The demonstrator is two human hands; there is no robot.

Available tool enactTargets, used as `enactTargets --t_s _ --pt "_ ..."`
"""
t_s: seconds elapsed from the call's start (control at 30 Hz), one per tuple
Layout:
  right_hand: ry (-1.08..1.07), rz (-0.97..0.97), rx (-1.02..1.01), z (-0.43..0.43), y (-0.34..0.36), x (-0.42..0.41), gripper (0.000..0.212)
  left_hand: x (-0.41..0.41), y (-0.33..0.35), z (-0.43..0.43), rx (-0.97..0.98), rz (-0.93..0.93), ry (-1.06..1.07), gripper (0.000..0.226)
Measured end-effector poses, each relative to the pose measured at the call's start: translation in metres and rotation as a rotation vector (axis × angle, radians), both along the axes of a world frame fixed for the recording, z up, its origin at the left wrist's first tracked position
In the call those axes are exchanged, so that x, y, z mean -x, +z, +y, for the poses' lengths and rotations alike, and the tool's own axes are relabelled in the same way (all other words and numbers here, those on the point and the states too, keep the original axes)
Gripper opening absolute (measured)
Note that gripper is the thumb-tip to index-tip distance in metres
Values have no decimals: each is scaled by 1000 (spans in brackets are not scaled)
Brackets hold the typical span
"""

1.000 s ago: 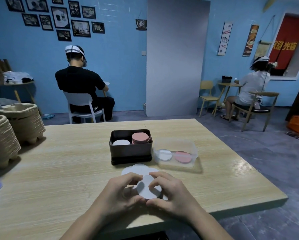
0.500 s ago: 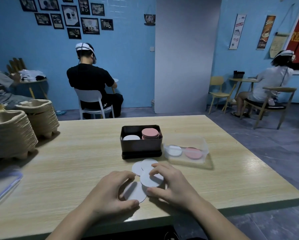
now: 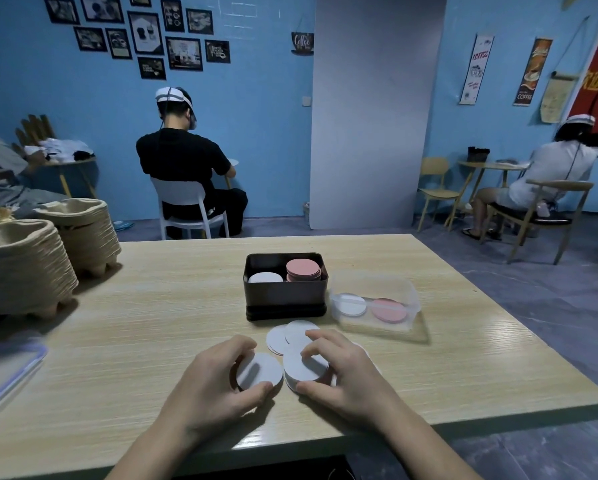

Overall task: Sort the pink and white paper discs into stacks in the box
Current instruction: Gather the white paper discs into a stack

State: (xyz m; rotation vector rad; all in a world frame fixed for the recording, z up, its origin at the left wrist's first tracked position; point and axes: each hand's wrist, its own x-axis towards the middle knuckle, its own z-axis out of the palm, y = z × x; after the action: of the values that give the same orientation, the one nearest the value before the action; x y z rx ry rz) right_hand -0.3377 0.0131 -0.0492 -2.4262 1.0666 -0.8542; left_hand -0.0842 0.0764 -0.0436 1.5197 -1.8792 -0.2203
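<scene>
Looks like the pink sorting is basically done: the dark box (image 3: 285,294) just past the hands already has a tall pink stack (image 3: 303,269) on its right side and a lower white stack (image 3: 265,278) on its left. What's left, as far as anyone can tell, is only white discs on the wooden table (image 3: 152,323). The left hand (image 3: 217,386) pinches one white disc (image 3: 258,371) between thumb and fingers, tilted up off the table. Right beside it, the right hand (image 3: 342,372) is curled around a small white pile (image 3: 304,368), with a few loose white discs (image 3: 287,336) fanned out just beyond its fingertips. They're thin, flat, matte circles, card-like. A clear plastic tub (image 3: 377,303) sits next to the box.
</scene>
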Motion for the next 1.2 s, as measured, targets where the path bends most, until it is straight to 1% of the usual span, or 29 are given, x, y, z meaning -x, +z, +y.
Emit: enactTargets --t_s 0.17,0.27,0.4,0.47,0.53,0.6,0.73,0.87,1.0,1.1,1.2 --pt "-11 -17 -6 -2 -2 -1 35 -2 2 -2 49 91 59 39" --pt "-1 9 -6 -2 -1 -1 38 0 2 -3 93 113 44 35" --pt "53 51 27 0 1 -1 45 9 1 -7 129 -32 -68 44" --pt "72 57 44 1 2 0 41 16 0 -11 133 -73 -103 43" --pt "83 61 58 2 2 0 31 22 0 -15 132 -83 -128 39" --pt "79 53 56 1 1 0 26 23 -1 -17 118 -73 -151 38" --pt "52 -3 51 2 2 1 29 18 -5 -19 102 -24 -172 47" --pt "49 -58 27 1 2 2 29 16 -4 -17 81 88 -163 44" --pt "56 -59 -7 2 3 1 29 15 -6 -17 54 142 -179 44" --pt "70 -30 3 2 5 0 32 18 -4 -17 36 106 -194 51" --pt "79 -41 8 2 5 1 34 20 -2 -18 10 79 -205 55"
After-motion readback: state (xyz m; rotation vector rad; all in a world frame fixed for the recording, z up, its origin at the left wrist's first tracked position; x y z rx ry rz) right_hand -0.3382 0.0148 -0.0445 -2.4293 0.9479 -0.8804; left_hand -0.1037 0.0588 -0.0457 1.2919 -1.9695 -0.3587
